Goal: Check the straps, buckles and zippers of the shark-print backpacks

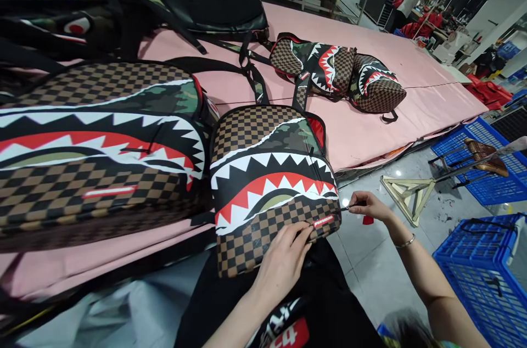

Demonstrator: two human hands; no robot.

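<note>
On brown-black checkered shark-print fabric backpack [272, 186] | resting left hand [287, 249], flattened | beside its right edge | pinching thin dark strip [343, 208], right hand [369, 206]

The one view looks forward and down from head height. The left hand [287, 252] and right hand [369, 207] are near; the desk [341, 24] stretches away

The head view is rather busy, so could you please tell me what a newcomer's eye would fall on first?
The middle bag, with the left hand on its front, would probably catch the eye first for its toothy red mouth. A larger bag at the picture's left shows a similar mouth. Behind, the pink table stretches away.
</note>
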